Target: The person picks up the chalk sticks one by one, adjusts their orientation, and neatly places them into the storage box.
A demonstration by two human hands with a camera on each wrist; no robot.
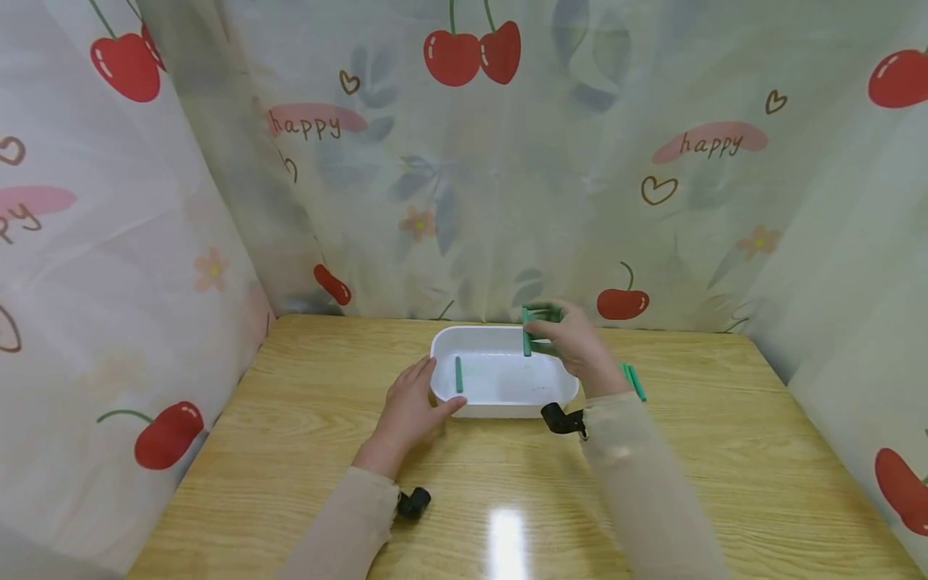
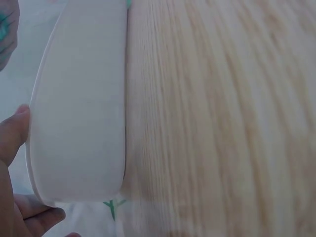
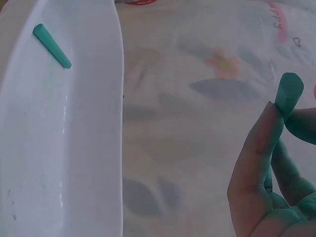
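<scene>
A white plastic tray (image 1: 507, 411) stands on the wooden table. My left hand (image 1: 412, 403) holds its near left corner, thumb on the front rim and fingers around the left end. A green chalk stick (image 1: 459, 374) lies inside the tray at the left. Over the tray's right part, my right hand (image 1: 573, 342) pinches another green chalk stick (image 3: 289, 94) between thumb and fingers, upright in the head view. Green dust coats the fingers (image 3: 289, 165) of that hand, and faint green specks mark the tray floor.
A pair of green chalk sticks (image 1: 633, 382) lies on the table (image 1: 718, 451) right of the tray, beside my right wrist. A printed curtain (image 1: 493, 201) with cherries hangs behind the table's far edge and at both sides. Each sleeve carries a small black camera (image 1: 415, 503).
</scene>
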